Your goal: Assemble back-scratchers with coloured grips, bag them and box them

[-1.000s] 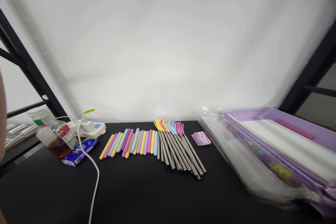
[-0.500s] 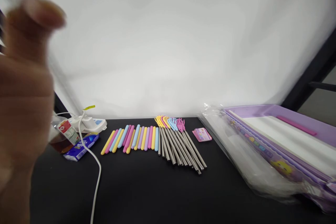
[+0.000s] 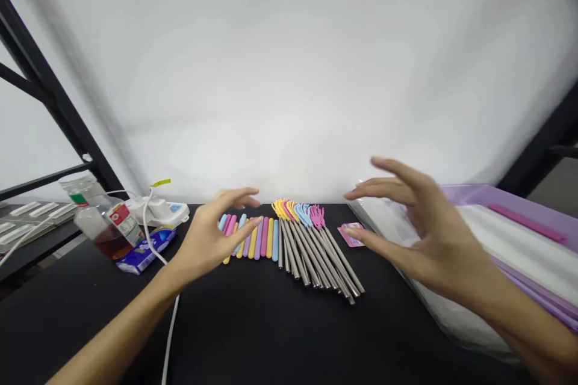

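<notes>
My left hand is in the air, fingers bent and thumb apart, in front of a row of pastel sticks, hiding part of them. It holds nothing. My right hand hovers over the right side with its fingers spread and nothing in them. Its thumb is near a small stack of pink cards and covers a bit of it. Between the hands lie several metal rods topped with small plastic hands, like back scratchers, fanned out with yellow, pink and blue tops at the far end.
At right a purple tray holds white sheets and a pink strip, with clear plastic bags beside it. On the left stand a bottle of brown liquid, a blue packet, a power strip and a white cable.
A blurred hand close to the camera at left is gone from there. Both my hands now reach forward over the black table. The view has shifted slightly left; the laid-out things look unmoved.
</notes>
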Tool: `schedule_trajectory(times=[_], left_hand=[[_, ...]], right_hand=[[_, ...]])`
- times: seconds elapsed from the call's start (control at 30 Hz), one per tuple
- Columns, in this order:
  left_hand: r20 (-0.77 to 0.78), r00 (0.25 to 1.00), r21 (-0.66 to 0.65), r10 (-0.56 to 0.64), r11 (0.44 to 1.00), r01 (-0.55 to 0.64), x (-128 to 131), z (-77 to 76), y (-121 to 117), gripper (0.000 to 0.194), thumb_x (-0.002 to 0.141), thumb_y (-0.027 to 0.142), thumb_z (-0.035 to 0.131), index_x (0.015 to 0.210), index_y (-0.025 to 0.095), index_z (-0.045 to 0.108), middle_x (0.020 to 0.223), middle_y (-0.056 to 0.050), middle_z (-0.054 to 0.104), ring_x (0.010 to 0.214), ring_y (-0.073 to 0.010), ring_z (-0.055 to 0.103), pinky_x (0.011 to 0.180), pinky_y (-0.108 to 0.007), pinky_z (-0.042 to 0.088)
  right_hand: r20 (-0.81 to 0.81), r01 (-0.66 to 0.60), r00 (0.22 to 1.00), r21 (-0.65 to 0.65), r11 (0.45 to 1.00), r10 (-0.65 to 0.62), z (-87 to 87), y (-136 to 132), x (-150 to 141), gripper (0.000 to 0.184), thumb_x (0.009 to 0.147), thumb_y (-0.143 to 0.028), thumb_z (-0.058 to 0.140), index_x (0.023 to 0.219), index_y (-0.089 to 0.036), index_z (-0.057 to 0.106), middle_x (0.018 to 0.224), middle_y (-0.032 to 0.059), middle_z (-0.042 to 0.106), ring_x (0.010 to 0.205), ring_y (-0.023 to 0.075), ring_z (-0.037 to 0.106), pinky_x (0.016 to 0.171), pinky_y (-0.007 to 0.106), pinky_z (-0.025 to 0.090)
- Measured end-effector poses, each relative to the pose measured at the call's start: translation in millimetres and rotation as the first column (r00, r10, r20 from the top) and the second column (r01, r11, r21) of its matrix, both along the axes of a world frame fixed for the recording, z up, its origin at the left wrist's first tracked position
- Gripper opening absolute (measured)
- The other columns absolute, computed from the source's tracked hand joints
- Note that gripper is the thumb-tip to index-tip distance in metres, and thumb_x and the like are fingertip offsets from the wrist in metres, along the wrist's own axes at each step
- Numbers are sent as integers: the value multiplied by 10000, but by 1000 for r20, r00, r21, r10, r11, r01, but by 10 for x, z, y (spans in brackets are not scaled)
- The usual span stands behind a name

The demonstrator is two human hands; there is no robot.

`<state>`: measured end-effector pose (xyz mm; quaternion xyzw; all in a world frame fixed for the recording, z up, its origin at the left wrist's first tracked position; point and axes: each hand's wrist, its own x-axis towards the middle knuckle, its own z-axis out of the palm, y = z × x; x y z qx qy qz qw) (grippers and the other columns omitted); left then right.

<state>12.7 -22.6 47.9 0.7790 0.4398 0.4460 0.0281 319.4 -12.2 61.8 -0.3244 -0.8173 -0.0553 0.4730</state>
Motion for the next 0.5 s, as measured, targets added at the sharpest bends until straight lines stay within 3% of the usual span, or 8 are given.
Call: schedule_trajectory(times=[0.1,0.23,0.5], left_hand=[[-191,980,-32,58,997,-66,-75,-172,16,310,923,310,582,1231,276,574,1126,-31,663,1107,-194,587,964,-373,505],[-348,937,-67,30,996,-57,-66,-237,25,272,951,306,524,1214,273,582,1198,-40,632,1210,-223,504,1016,-408,479],[-521,853,-59,9,997,-47,-19,-362,11,319,953,195,470,1249,268,565,1266,-48,593,1251,-236,441,1008,-438,477]], right_hand=[[66,8,998,-24,1000,-7,-226,71,-46,484,901,-251,612,1364,-280,477,1060,45,681,1024,229,636,941,423,502],[210,-4,978,0,1000,3,-378,70,-121,187,909,-167,557,1056,-219,659,968,64,684,954,230,620,825,401,512],[248,53,968,-43,998,-41,-578,2,-274,200,891,-122,514,832,-200,689,740,56,653,756,199,605,730,353,480]])
